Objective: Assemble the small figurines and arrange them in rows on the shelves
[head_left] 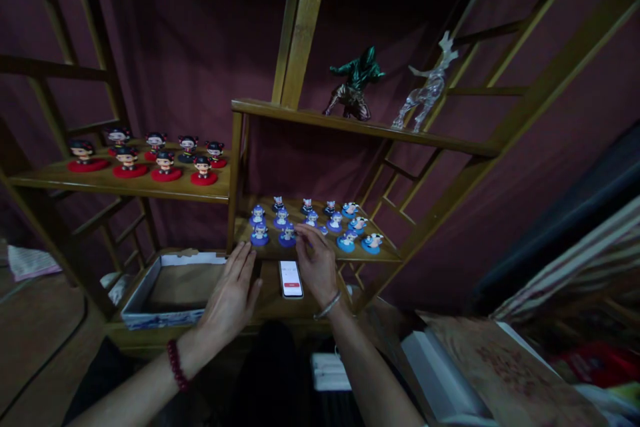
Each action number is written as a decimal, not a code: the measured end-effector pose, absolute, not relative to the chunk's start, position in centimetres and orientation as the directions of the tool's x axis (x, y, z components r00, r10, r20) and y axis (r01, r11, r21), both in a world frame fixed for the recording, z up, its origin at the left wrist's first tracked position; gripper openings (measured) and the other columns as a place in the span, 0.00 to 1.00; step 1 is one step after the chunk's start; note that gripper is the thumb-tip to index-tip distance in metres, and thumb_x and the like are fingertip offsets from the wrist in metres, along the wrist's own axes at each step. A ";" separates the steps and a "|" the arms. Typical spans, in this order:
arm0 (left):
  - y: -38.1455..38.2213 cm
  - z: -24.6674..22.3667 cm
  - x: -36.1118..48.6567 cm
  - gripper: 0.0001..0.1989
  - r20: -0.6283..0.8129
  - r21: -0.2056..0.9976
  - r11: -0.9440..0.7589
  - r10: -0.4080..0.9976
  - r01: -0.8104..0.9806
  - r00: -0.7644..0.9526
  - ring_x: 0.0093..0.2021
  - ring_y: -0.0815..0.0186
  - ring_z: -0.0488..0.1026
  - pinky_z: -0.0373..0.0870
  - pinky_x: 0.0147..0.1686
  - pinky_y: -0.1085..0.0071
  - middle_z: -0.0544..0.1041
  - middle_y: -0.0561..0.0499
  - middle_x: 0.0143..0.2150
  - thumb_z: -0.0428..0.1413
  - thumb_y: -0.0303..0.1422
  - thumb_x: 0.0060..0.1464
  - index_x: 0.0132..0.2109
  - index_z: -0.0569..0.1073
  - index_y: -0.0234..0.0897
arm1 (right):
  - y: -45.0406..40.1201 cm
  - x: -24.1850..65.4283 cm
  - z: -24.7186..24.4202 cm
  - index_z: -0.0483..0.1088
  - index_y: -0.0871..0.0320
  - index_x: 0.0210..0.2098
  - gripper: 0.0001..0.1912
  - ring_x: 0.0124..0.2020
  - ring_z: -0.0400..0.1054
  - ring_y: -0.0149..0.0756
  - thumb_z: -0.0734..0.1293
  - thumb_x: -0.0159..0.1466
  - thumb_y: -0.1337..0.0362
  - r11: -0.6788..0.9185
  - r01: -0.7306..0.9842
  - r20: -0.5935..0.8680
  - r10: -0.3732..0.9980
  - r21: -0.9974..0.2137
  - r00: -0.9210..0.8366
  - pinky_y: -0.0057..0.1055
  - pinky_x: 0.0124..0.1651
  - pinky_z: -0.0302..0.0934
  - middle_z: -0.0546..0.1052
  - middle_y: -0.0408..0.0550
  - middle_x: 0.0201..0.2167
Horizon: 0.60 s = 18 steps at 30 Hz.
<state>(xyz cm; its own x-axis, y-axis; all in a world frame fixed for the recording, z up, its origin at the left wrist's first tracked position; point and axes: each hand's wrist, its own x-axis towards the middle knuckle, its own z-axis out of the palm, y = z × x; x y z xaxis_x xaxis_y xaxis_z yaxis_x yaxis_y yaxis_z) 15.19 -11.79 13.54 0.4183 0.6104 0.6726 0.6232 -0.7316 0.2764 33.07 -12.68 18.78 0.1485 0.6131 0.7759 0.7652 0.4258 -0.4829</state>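
Several small purple figurines (259,234) stand in rows on the lower middle shelf (370,253). My left hand (233,290) is at the shelf's front edge, fingers stretched out, holding nothing, just below the front left figurine. My right hand (318,263) reaches to the front row beside another purple figurine (287,235). Its fingers are bent together at that figurine's right side; whether they grip anything is hidden. Blue-based figurines (371,243) stand to the right, and small dark ones (307,206) at the back. Between my hands lies a phone (291,279) with a lit screen.
Red-based figurines (203,171) fill the left shelf (125,185). A green figure (357,83) and a clear deer (425,90) stand on the upper shelf (310,115). An open box (165,320) is at lower left, cardboard (500,360) at lower right.
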 end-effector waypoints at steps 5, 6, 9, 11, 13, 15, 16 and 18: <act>-12.4 13.8 16.0 0.22 0.657 0.282 -0.750 0.606 0.599 0.448 0.62 0.56 0.48 0.57 0.56 0.56 0.56 0.38 0.60 0.45 0.31 0.55 0.56 0.58 0.29 | -12.8 33.5 17.5 0.66 0.57 0.45 0.14 0.49 0.62 0.37 0.57 0.60 0.69 0.380 0.791 0.778 0.601 -0.480 0.184 0.40 0.53 0.58 0.70 0.51 0.45; -12.4 13.9 16.4 0.22 0.654 0.285 -0.757 0.602 0.589 0.458 0.62 0.57 0.48 0.57 0.56 0.56 0.56 0.38 0.60 0.45 0.31 0.55 0.57 0.57 0.30 | -12.7 33.5 17.1 0.64 0.57 0.47 0.16 0.50 0.61 0.37 0.57 0.60 0.68 0.369 0.794 0.770 0.611 -0.484 0.185 0.40 0.53 0.58 0.69 0.52 0.47; -12.7 13.7 17.6 0.22 0.642 0.294 -0.775 0.594 0.560 0.484 0.62 0.57 0.48 0.57 0.56 0.56 0.56 0.38 0.60 0.44 0.30 0.55 0.57 0.57 0.30 | -12.4 33.4 16.1 0.58 0.59 0.53 0.21 0.51 0.61 0.39 0.57 0.59 0.67 0.335 0.790 0.728 0.657 -0.514 0.195 0.41 0.52 0.59 0.67 0.55 0.50; -12.7 13.6 18.4 0.23 0.638 0.297 -0.782 0.589 0.547 0.496 0.62 0.57 0.47 0.56 0.56 0.55 0.56 0.38 0.60 0.44 0.30 0.55 0.58 0.56 0.29 | -12.2 33.4 15.6 0.55 0.60 0.56 0.24 0.50 0.62 0.39 0.57 0.59 0.67 0.327 0.776 0.699 0.688 -0.540 0.196 0.41 0.51 0.60 0.67 0.56 0.50; -12.7 13.5 19.2 0.23 0.639 0.302 -0.782 0.590 0.545 0.494 0.62 0.56 0.47 0.56 0.56 0.54 0.56 0.37 0.60 0.44 0.30 0.55 0.58 0.56 0.28 | -12.1 33.4 15.4 0.53 0.60 0.57 0.26 0.50 0.63 0.38 0.57 0.59 0.68 0.336 0.760 0.677 0.713 -0.556 0.180 0.40 0.50 0.60 0.67 0.56 0.50; -12.5 13.7 19.8 0.24 0.635 0.309 -0.772 0.602 0.555 0.484 0.62 0.56 0.48 0.55 0.57 0.55 0.57 0.37 0.60 0.44 0.29 0.54 0.58 0.56 0.27 | -12.1 33.5 15.5 0.53 0.59 0.57 0.26 0.49 0.64 0.38 0.57 0.59 0.68 0.342 0.748 0.655 0.738 -0.568 0.161 0.39 0.50 0.60 0.68 0.56 0.49; -12.5 13.7 20.1 0.23 0.634 0.312 -0.765 0.610 0.564 0.476 0.62 0.56 0.48 0.55 0.57 0.55 0.57 0.36 0.59 0.44 0.29 0.54 0.57 0.56 0.26 | -12.1 33.6 15.6 0.53 0.59 0.57 0.26 0.48 0.65 0.38 0.57 0.59 0.68 0.337 0.745 0.642 0.750 -0.575 0.157 0.39 0.50 0.61 0.69 0.55 0.48; -12.3 14.0 20.6 0.23 0.633 0.311 -0.756 0.617 0.577 0.467 0.62 0.56 0.49 0.56 0.56 0.55 0.58 0.35 0.59 0.44 0.28 0.53 0.57 0.57 0.24 | -12.0 33.7 15.8 0.55 0.59 0.56 0.25 0.47 0.66 0.37 0.57 0.59 0.69 0.318 0.748 0.619 0.769 -0.583 0.157 0.38 0.49 0.61 0.70 0.54 0.46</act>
<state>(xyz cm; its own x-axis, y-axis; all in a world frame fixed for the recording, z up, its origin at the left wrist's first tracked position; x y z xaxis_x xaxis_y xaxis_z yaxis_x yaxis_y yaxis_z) 20.59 -12.27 13.97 0.4671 0.6169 0.6334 0.5766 -0.7556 0.3107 33.69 -11.98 15.81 0.1566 0.7693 0.6194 0.7475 0.3176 -0.5834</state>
